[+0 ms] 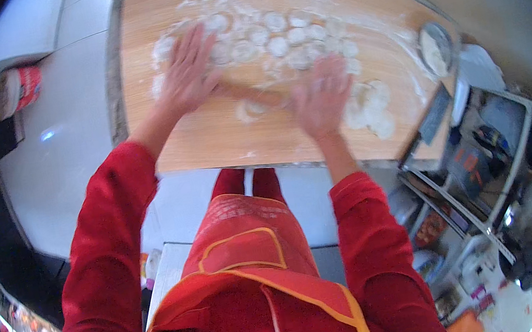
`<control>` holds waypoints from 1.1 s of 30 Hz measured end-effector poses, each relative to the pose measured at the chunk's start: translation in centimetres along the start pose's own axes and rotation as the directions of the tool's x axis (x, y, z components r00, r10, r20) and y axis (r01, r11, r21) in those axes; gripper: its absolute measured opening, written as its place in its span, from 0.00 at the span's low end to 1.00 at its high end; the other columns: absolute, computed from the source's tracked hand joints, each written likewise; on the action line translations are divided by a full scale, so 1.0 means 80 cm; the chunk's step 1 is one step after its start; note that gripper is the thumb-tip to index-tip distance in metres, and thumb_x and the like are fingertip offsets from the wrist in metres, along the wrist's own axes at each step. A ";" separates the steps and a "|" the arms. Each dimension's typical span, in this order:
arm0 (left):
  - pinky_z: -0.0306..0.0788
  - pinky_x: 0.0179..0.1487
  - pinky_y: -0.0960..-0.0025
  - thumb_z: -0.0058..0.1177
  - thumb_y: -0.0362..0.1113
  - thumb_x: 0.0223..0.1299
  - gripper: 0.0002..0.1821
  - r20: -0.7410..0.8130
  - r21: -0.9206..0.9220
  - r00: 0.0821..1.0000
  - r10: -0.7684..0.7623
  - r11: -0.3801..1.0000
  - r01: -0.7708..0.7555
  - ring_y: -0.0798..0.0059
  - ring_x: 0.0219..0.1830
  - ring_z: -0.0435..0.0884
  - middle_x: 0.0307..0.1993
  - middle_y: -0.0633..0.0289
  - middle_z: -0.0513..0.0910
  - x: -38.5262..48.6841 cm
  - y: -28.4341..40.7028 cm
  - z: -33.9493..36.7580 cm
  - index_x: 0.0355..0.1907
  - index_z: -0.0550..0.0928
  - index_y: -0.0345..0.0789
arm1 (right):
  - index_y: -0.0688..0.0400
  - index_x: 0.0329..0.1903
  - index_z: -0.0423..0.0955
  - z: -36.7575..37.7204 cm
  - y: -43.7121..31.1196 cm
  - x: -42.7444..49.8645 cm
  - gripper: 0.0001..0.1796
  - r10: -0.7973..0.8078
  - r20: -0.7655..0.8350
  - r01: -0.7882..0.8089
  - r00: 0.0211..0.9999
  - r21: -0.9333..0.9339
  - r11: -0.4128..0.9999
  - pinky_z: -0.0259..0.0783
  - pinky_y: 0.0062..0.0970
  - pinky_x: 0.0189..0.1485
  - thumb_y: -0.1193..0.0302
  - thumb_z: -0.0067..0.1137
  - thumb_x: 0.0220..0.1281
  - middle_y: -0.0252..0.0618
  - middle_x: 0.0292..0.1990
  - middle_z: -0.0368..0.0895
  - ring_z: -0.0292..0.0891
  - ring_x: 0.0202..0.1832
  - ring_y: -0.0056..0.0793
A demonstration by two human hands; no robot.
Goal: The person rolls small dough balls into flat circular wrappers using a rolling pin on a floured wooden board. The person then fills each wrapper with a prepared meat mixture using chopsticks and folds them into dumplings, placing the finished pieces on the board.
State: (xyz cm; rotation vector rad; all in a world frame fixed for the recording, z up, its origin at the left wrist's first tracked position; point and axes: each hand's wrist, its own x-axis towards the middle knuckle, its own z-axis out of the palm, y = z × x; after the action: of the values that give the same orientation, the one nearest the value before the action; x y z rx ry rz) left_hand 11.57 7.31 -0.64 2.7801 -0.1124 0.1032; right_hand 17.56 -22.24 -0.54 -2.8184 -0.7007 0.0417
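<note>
A wooden rolling pin (254, 95) lies across a floured wooden board (199, 145). The palm of my left hand (187, 76) presses on its left end, fingers stretched forward. At the other end, my right hand (322, 96) rests likewise, blurred by motion. Beneath the pin is a small dough disc (252, 109), partly covered. Several floured dough pieces (278, 46) are spread beyond the pin, some hidden by my left fingers. To the right of my right hand, thin rolled dough rounds (376, 108) overlap in a pile.
A metal bowl of flour (434, 50) stands at the board's right end. Near it lies a cleaver (430, 120) on the corner. A metal rack (490, 213) with various items adjoins on the right. A red-and-white tub (18, 90) is off to the left.
</note>
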 end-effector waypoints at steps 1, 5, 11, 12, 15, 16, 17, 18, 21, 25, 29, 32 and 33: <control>0.37 0.77 0.50 0.46 0.50 0.65 0.40 -0.062 0.009 0.997 -0.040 0.999 0.041 0.51 0.79 0.42 0.76 0.45 0.46 0.024 0.001 0.001 0.75 0.53 0.35 | 0.64 0.74 0.51 0.004 0.004 0.013 0.43 0.017 -0.032 -0.019 0.999 -0.041 0.999 0.27 0.59 0.75 0.49 0.46 0.65 0.57 0.76 0.42 0.34 0.78 0.54; 0.40 0.77 0.50 0.49 0.54 0.63 0.42 -0.062 -0.039 0.998 0.004 0.999 -0.006 0.53 0.78 0.45 0.76 0.47 0.49 -0.001 0.007 -0.006 0.75 0.55 0.37 | 0.64 0.74 0.50 0.015 -0.002 -0.037 0.43 0.005 0.014 -0.007 1.000 0.114 0.993 0.28 0.59 0.75 0.49 0.46 0.66 0.57 0.76 0.43 0.35 0.78 0.55; 0.42 0.76 0.49 0.45 0.56 0.66 0.41 -0.170 0.037 0.983 -0.073 0.996 0.080 0.49 0.77 0.46 0.75 0.43 0.50 0.015 -0.004 -0.004 0.74 0.56 0.33 | 0.65 0.74 0.49 -0.007 -0.005 0.016 0.43 -0.110 -0.018 0.110 0.994 0.032 0.993 0.28 0.59 0.75 0.50 0.47 0.66 0.57 0.76 0.43 0.34 0.78 0.57; 0.42 0.76 0.47 0.46 0.57 0.66 0.42 -0.217 0.027 0.972 -0.092 0.995 0.100 0.48 0.77 0.46 0.75 0.43 0.50 0.033 -0.006 -0.004 0.73 0.56 0.33 | 0.66 0.74 0.49 0.001 0.002 0.027 0.44 -0.036 -0.019 0.037 0.999 0.040 0.999 0.28 0.59 0.75 0.49 0.46 0.66 0.57 0.76 0.43 0.34 0.78 0.57; 0.41 0.76 0.47 0.43 0.61 0.66 0.43 -0.124 0.029 0.991 0.041 0.999 -0.037 0.48 0.77 0.46 0.75 0.43 0.50 0.006 -0.002 -0.002 0.74 0.55 0.33 | 0.66 0.74 0.48 0.013 0.005 -0.017 0.44 -0.061 0.004 0.061 0.998 0.088 0.994 0.28 0.58 0.75 0.49 0.45 0.66 0.57 0.76 0.42 0.34 0.78 0.56; 0.39 0.77 0.49 0.40 0.63 0.67 0.44 -0.004 -0.026 0.999 0.051 0.998 -0.051 0.49 0.77 0.46 0.75 0.44 0.51 -0.027 0.009 -0.005 0.74 0.55 0.33 | 0.67 0.75 0.46 0.011 0.003 -0.041 0.45 -0.076 0.072 0.070 0.995 0.084 0.994 0.28 0.57 0.75 0.49 0.45 0.66 0.57 0.76 0.41 0.34 0.78 0.56; 0.39 0.77 0.50 0.38 0.64 0.67 0.44 0.081 -0.011 0.995 0.053 0.999 -0.052 0.50 0.77 0.46 0.75 0.45 0.50 -0.059 0.006 -0.004 0.74 0.55 0.34 | 0.67 0.75 0.46 0.012 -0.004 -0.039 0.45 -0.107 0.060 0.101 0.992 0.097 0.990 0.29 0.57 0.75 0.49 0.45 0.65 0.57 0.76 0.41 0.34 0.78 0.56; 0.39 0.77 0.50 0.38 0.65 0.67 0.44 0.047 0.014 0.998 0.051 0.999 -0.051 0.51 0.78 0.46 0.75 0.45 0.50 -0.059 0.002 0.000 0.74 0.55 0.34 | 0.66 0.75 0.46 0.008 -0.008 -0.035 0.46 -0.134 0.048 0.129 0.990 0.098 0.987 0.29 0.58 0.75 0.49 0.46 0.65 0.57 0.76 0.41 0.34 0.78 0.56; 0.39 0.77 0.50 0.38 0.65 0.67 0.43 -0.159 0.030 0.987 -0.023 0.999 0.028 0.52 0.78 0.46 0.75 0.46 0.51 0.010 -0.015 0.001 0.74 0.56 0.36 | 0.66 0.75 0.46 -0.001 -0.001 0.021 0.46 -0.120 -0.021 0.121 0.993 0.058 0.991 0.29 0.59 0.74 0.49 0.47 0.64 0.57 0.76 0.41 0.34 0.78 0.57; 0.39 0.77 0.50 0.37 0.65 0.67 0.43 -0.143 0.026 0.990 -0.013 1.000 0.017 0.52 0.78 0.46 0.75 0.46 0.51 0.037 -0.005 0.001 0.75 0.56 0.36 | 0.65 0.75 0.46 0.013 0.014 0.009 0.47 -0.038 -0.060 0.042 0.997 0.069 0.997 0.29 0.60 0.74 0.49 0.49 0.63 0.56 0.76 0.41 0.34 0.78 0.57; 0.38 0.77 0.52 0.36 0.65 0.67 0.44 0.047 -0.042 0.994 0.099 0.994 -0.097 0.51 0.78 0.45 0.76 0.46 0.48 -0.050 -0.006 -0.012 0.75 0.54 0.36 | 0.65 0.75 0.47 0.005 -0.015 -0.060 0.46 -0.153 0.070 0.141 0.986 0.151 0.978 0.28 0.59 0.75 0.49 0.48 0.64 0.56 0.76 0.41 0.33 0.78 0.56; 0.36 0.78 0.52 0.33 0.68 0.67 0.45 -0.106 -0.024 0.991 0.079 0.996 -0.082 0.52 0.78 0.44 0.76 0.46 0.48 0.007 -0.016 0.002 0.76 0.52 0.36 | 0.65 0.74 0.48 -0.001 0.001 -0.001 0.44 -0.093 0.000 0.093 0.996 0.060 0.994 0.27 0.57 0.75 0.50 0.46 0.65 0.56 0.76 0.42 0.34 0.78 0.56; 0.36 0.78 0.52 0.33 0.68 0.67 0.45 -0.128 -0.039 0.991 0.037 0.998 -0.042 0.52 0.78 0.44 0.76 0.46 0.47 0.025 -0.016 -0.001 0.76 0.52 0.37 | 0.65 0.74 0.48 0.000 0.003 0.014 0.44 -0.066 -0.022 0.066 0.998 0.023 0.998 0.27 0.57 0.75 0.50 0.46 0.65 0.56 0.76 0.42 0.35 0.78 0.56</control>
State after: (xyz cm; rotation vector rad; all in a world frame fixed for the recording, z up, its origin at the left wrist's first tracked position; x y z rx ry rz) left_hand 13.64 8.39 -0.84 2.7221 -0.1355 0.2846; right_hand 18.66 -21.94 -0.60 -2.7665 -0.7829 0.0087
